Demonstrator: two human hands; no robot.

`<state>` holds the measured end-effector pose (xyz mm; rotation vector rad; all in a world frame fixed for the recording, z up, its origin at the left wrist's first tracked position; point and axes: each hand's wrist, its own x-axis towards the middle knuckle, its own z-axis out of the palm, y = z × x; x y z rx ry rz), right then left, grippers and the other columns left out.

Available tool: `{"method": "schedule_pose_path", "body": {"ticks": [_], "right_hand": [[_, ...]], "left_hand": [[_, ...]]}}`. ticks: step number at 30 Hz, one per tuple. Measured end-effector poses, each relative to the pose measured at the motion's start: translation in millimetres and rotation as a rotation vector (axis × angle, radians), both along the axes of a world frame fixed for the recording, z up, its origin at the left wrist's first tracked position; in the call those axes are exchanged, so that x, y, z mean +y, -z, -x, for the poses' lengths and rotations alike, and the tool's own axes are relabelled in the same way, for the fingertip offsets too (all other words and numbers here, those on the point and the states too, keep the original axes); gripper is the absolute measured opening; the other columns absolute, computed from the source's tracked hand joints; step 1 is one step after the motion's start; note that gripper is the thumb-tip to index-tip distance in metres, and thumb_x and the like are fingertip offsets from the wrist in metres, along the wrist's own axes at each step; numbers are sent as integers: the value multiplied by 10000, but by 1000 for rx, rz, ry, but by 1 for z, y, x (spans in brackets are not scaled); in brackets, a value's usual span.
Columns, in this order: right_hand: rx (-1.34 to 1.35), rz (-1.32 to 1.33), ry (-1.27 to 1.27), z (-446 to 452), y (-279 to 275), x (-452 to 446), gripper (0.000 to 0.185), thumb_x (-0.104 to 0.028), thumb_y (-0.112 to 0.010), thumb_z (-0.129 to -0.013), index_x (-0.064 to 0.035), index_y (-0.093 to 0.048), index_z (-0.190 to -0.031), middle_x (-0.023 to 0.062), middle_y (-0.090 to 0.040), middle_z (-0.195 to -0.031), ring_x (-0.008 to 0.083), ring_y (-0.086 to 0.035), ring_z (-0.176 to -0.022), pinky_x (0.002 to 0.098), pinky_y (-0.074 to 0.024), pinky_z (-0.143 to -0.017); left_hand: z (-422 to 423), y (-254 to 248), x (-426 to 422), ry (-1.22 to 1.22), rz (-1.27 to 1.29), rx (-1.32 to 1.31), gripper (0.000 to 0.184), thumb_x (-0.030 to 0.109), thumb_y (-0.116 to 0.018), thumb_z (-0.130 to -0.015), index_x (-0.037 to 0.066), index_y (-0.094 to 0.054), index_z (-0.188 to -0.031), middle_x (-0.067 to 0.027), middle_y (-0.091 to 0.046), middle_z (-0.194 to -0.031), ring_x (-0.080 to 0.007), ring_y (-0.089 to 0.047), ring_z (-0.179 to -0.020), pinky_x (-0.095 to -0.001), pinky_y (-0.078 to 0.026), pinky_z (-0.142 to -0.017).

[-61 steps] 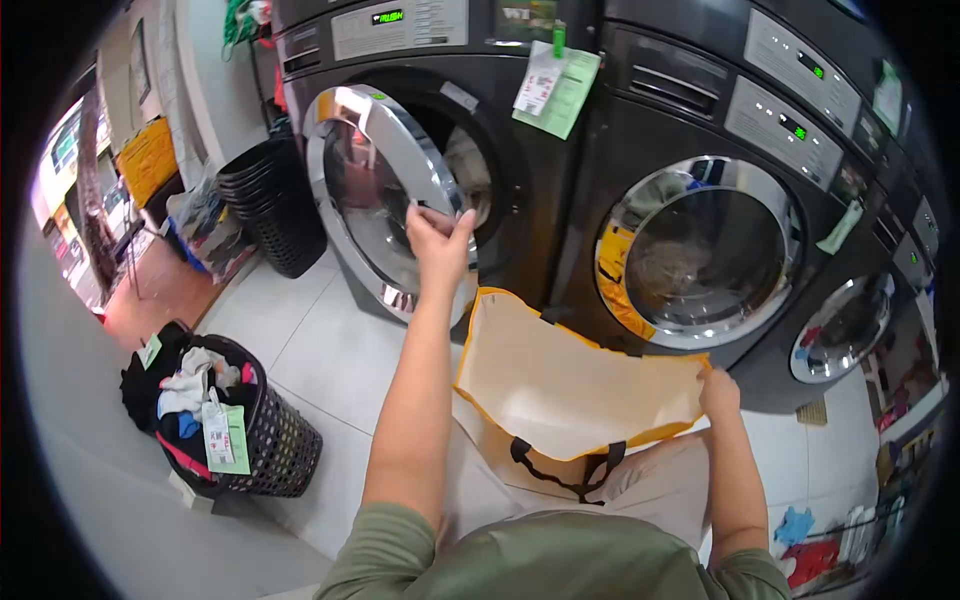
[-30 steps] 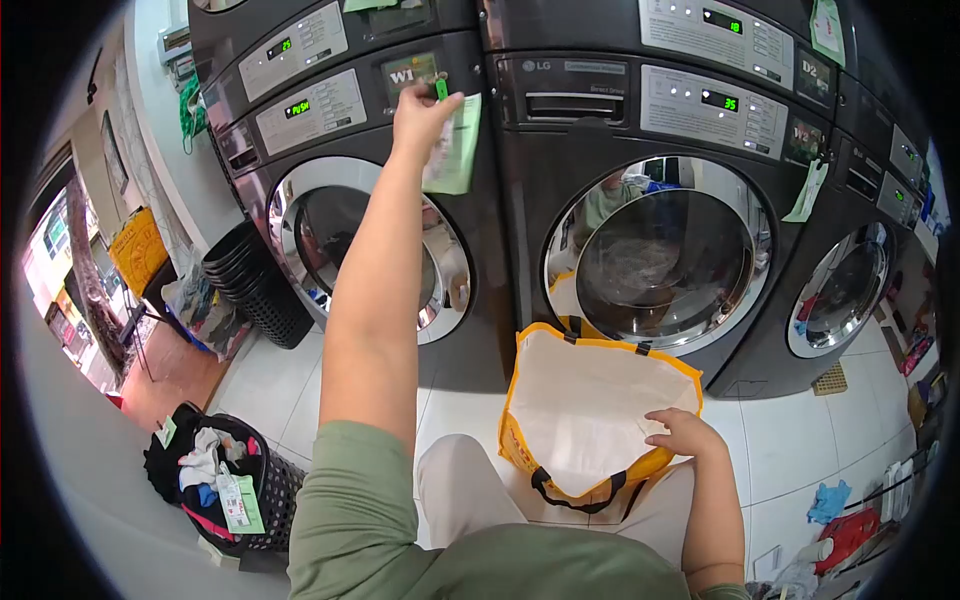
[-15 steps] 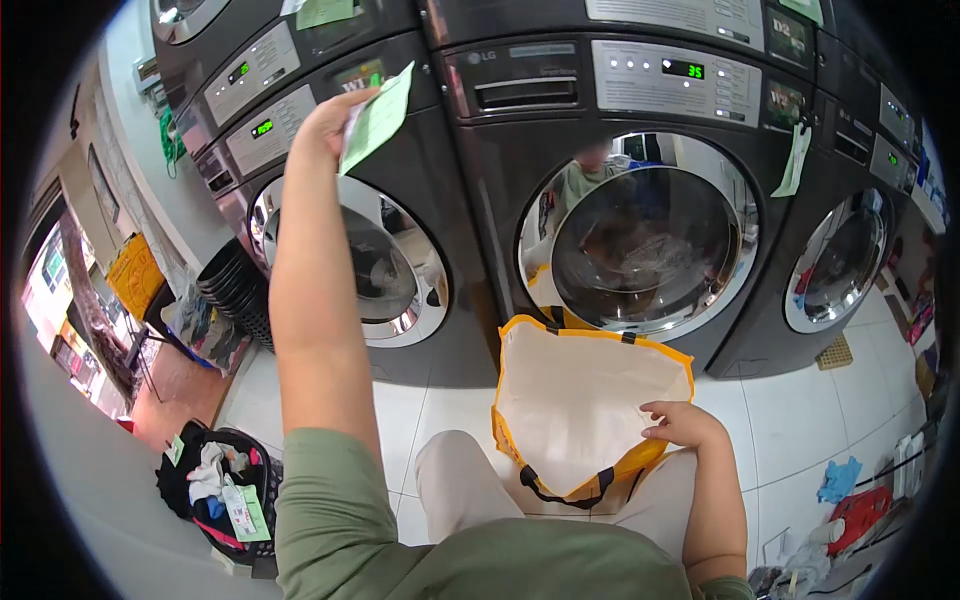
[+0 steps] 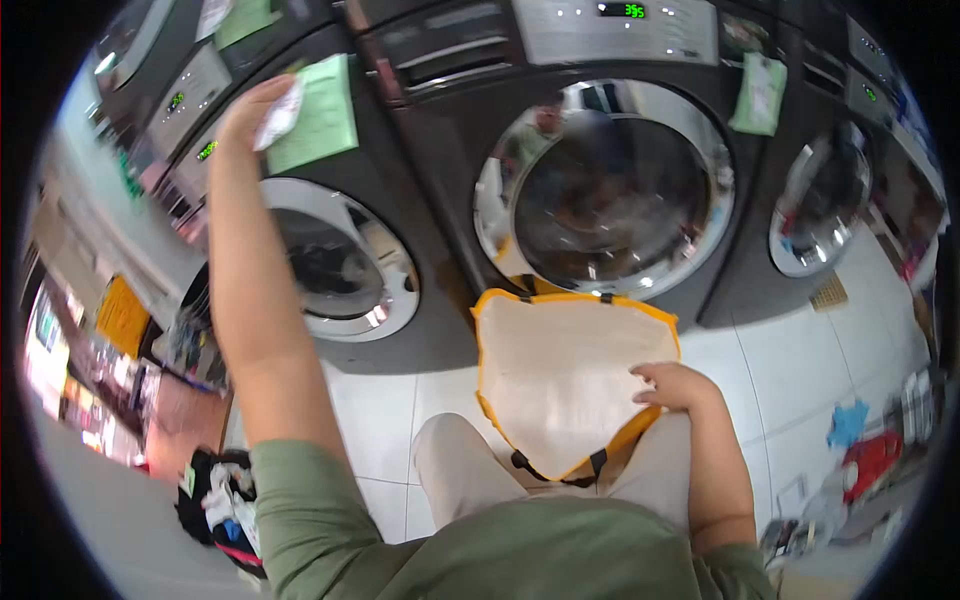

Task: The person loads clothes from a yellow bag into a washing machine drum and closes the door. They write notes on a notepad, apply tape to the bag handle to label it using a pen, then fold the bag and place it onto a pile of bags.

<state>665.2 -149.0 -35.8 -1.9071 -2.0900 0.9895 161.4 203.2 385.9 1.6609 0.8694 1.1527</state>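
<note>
"Papers [image 4: 320, 115], where are they?"

"Raised above the washer door [image 4: 345, 265]; the left hand [image 4: 255, 110] has them in a pinching grip."

"Right hand [image 4: 680, 388]?"

"Grip loosely spread at the edge of the bag [image 4: 560, 385]."

"How far along?"

"Door shut, bag open (mouth upward); papers not yet set down."

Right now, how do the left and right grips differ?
The left grip is raised before the left washer; the right grip is low, at the bag. The left grip holds green and white slips; the right grip holds nothing visible, fingers over the bag's opening. Both are bare.
</note>
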Motion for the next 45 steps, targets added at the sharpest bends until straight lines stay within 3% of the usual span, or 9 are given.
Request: {"method": "schedule_pose_path", "body": {"ticks": [3,10,11,15,22,29,37,42,45], "right_hand": [[-18,-3,-32,-2,8,3,594,-355,-692,-865,-76,-515,-1358,200,-586,-1301,367,-556,-1197,416,-452,-1000],[99,-30,-21,-13,10,-8,598,-353,-687,-871,-77,-503,-1368,189,-597,-1294,375,-570,-1176,440,-469,-963],[97,-35,-19,-14,10,-12,608,-354,-693,-868,-80,-499,-1374,184,-601,-1290,370,-583,-1160,435,-479,-953],[118,90,56,-9,-11,-14,634,-359,-724,-847,-98,-507,-1382,183,-621,-1260,347,-628,-1098,396,-511,-918],[68,86,68,-2,-20,-10,613,-358,-737,-844,-111,-531,-1367,162,-654,-1194,321,-639,-1063,374,-509,-910],[20,96,22,-4,-13,-2,620,-408,-716,-852,-132,-528,-1375,155,-652,-1213,320,-631,-1100,381,-501,-938],[14,116,30,-5,-14,-3,614,-400,-711,-860,-139,-517,-1381,150,-651,-1224,315,-628,-1111,382,-503,-938],[8,119,13,-5,-14,-1,607,-391,-711,-861,-136,-518,-1377,147,-652,-1220,317,-628,-1106,382,-505,-932],[29,135,10,-5,-11,1,607,-388,-711,-862,-135,-517,-1379,146,-653,-1217,319,-628,-1102,382,-505,-929]], "left_hand": [[-8,-18,-9,-191,135,90,256,279,-658,-909,34,-712,-960,-88,-728,-861,-200,-693,-682,-346,-580,-651],[22,-5,6,117,24,117,398,225,-615,-930,20,-580,-1270,-99,-680,-1126,-204,-680,-948,-324,-554,-834],[18,0,-14,-89,-44,140,455,171,-625,-907,38,-523,-1331,-99,-643,-1181,-194,-655,-991,-315,-533,-857],[3,16,-41,13,55,18,456,26,-550,-925,104,-483,-1370,-102,-673,-1044,-198,-701,-870,-343,-593,-753],[-5,24,-54,47,11,65,466,-79,-536,-881,92,-510,-1314,-133,-643,-1113,-219,-702,-893,-355,-609,-765],[-27,11,-67,135,180,-202,445,84,-612,-915,57,-510,-1348,-142,-666,-1145,-210,-708,-901,-383,-600,-791],[-23,8,-45,-170,60,76,307,146,-642,-936,102,-585,-1235,-52,-683,-948,-158,-702,-763,-304,-599,-624],[-8,10,-40,-53,192,-201,224,190,-631,-943,-15,-671,-1027,-91,-719,-887,-159,-702,-675,-269,-593,-583],[-15,-2,-46,-95,142,-119,274,203,-565,-976,-31,-656,-1084,-105,-715,-936,-165,-707,-765,-255,-605,-592]]}}
